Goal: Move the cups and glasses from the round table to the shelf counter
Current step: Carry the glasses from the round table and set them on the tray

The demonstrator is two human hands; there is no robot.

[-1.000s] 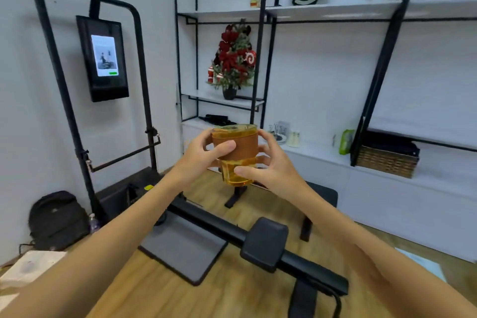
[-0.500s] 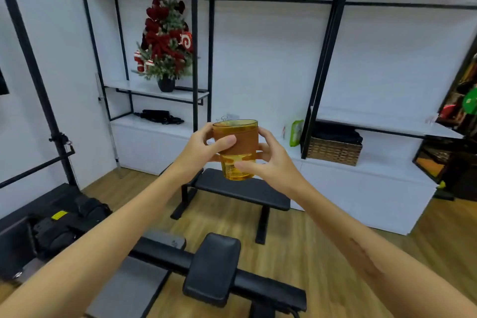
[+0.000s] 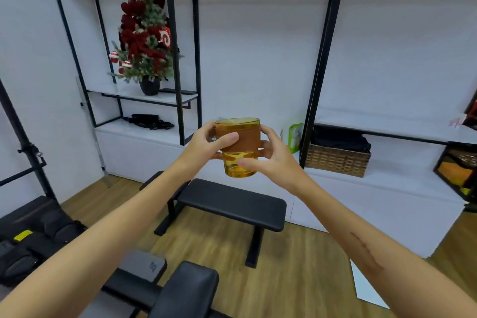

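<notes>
Amber glass (image 3: 238, 152) with a brown sleeve is gripped upright by the left hand (image 3: 206, 143) and right hand (image 3: 271, 160) at frame centre. Better to keep it level and lower it gently on the white counter (image 3: 382, 183) behind.

The white desk (image 3: 361, 188) along the wall carries a wicker basket (image 3: 338, 160), a green packet (image 3: 294, 134) and black straps (image 3: 149, 121). A small shelf (image 3: 178, 98) above it holds a potted Christmas tree (image 3: 144, 41). A black bench (image 3: 232, 201) stands on the wooden floor (image 3: 296, 279).
</notes>
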